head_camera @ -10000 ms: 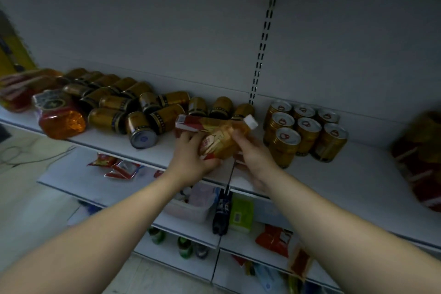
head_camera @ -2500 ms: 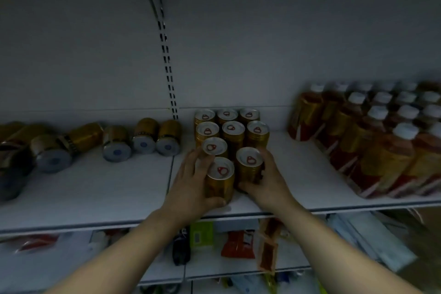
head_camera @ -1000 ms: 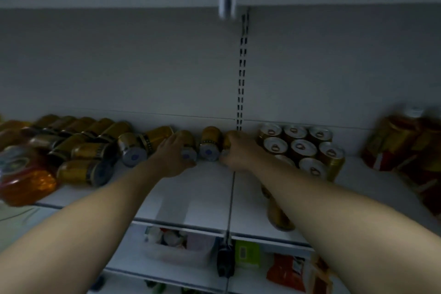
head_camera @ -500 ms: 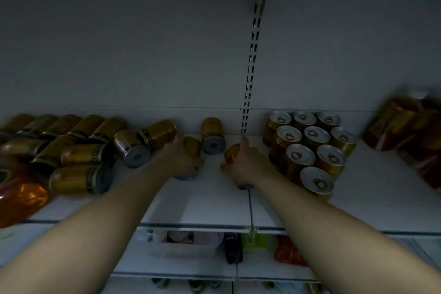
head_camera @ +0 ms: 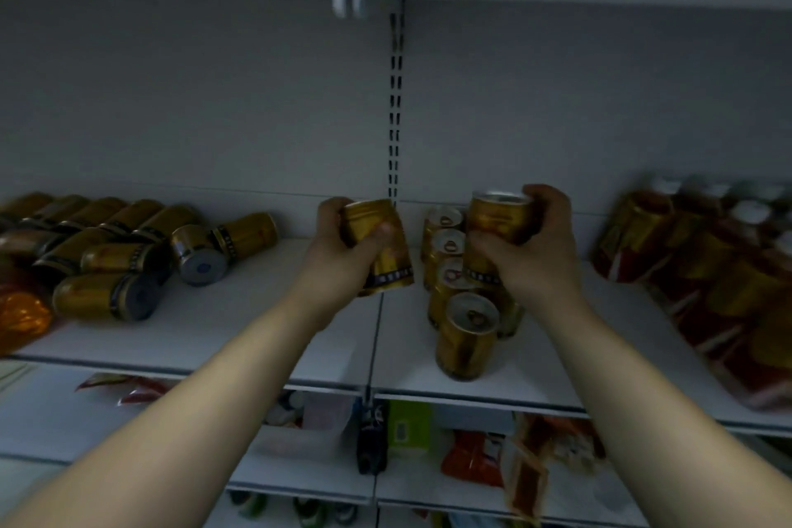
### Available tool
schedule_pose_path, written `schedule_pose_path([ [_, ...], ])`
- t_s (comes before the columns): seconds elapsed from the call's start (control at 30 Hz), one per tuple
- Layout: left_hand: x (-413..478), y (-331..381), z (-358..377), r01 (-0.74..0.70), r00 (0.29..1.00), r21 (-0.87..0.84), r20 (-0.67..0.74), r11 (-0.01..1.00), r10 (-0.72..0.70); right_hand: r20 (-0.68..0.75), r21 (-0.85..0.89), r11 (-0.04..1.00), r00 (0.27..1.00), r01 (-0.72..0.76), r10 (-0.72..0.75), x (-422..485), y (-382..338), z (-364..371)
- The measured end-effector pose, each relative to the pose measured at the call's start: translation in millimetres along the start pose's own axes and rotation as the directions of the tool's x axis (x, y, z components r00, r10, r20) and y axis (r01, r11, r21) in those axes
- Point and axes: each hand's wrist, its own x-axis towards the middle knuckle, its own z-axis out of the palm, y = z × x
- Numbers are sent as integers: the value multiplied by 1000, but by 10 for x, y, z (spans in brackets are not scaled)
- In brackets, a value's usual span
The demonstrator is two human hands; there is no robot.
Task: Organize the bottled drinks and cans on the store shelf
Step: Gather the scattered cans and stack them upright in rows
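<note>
Gold cans (head_camera: 377, 244) (head_camera: 499, 223) gripped, apparently unopened, one per hand.

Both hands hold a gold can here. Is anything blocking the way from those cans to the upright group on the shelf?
Nothing visible does. The left hand holds its can just left of the upright cans; the right hand holds its can directly above them. Bare shelf lies beside the group.
</note>
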Motion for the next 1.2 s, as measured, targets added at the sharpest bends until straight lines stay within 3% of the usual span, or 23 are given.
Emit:
schedule_pose_path([
  [0.1, -162, 164, 366, -94, 995, 12, 17, 996, 93, -64, 1, 999, 997, -32, 32, 49, 297, -403],
  [0.23, -359, 256, 790, -143, 967, 63, 219, 988, 126, -51, 18, 997, 995, -80, 80, 63, 659, -790],
  [0.4, -493, 222, 1158, -235, 931, 342, 349, 910, 109, 32, -26, 993, 993, -112, 113, 69, 1015, -970],
  [0.53, -436, 239, 1317, -316, 922, 525, 367, 790, 124, 174, -102, 990, 978, -97, 114, 46, 1170, -950],
  [0.77, -362, 189, 1468, -333, 919, 528, 368, 781, 142, 370, -93, 996, 928, 4, 31, 195, 1295, -939],
  [0.9, -362, 68, 1501, -292, 922, 516, 377, 805, 92, 392, -87, 996, 919, 6, 29, 293, 1307, -926],
  [1.0, -351, -30, 1466, -343, 897, 622, 440, 704, 49, 409, -108, 994, 912, 17, 29, 321, 1377, -930],
  [1.13, -324, -204, 1420, -479, 851, 804, 524, 352, -39, 447, -123, 992, 894, 11, 46, 349, 1387, -950],
  [1.2, -323, -278, 1416, -507, 843, 814, 537, 284, -36, 478, -126, 992, 877, 9, 52, 355, 1396, -953],
])
